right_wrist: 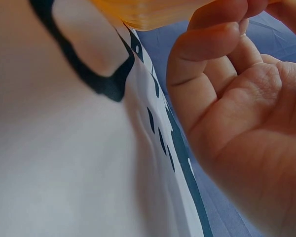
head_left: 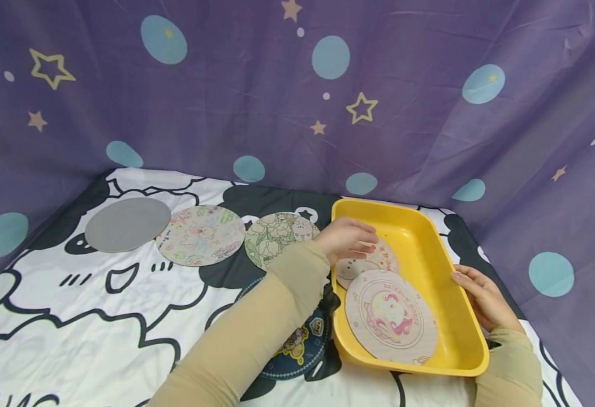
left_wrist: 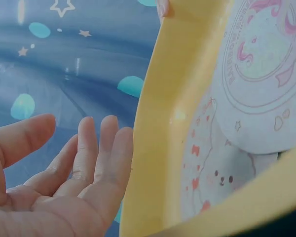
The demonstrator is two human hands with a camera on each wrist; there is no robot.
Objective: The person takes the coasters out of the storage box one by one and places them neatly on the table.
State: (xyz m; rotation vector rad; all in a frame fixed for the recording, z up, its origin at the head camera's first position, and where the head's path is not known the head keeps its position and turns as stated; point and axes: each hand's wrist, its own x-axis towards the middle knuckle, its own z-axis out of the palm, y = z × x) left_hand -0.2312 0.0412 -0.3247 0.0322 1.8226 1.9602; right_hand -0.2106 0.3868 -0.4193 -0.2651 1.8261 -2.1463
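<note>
One unicorn disc (head_left: 391, 316) should be light and stiff; pinch its three-o'clock edge. Left hand (head_left: 350, 238), fingers extended, hovers toward eleven o'clock; right hand (head_left: 488, 299) grips the yellow tray (head_left: 422, 249).

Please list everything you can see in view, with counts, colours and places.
Yellow tray: one, yellow, right side of the cloth
Unicorn disc: one, pale pink, in the tray, overlapping the animal-face disc
Animal-face disc: one, pale with red marks, in the tray
Grey disc: one, grey, farthest left
Pastel disc: one, multicoloured, beside the grey disc
Floral disc: one, green and cream, left of the tray
Dark disc: one, dark blue, partly hidden by a sleeve
Cloth: one, black and white, underneath
Curtain: one, purple, behind
Sleeves: two, beige, on the arms
Left hand: one, bare, above the tray's left side
Right hand: one, bare, fingers gripping the tray's right rim
</note>
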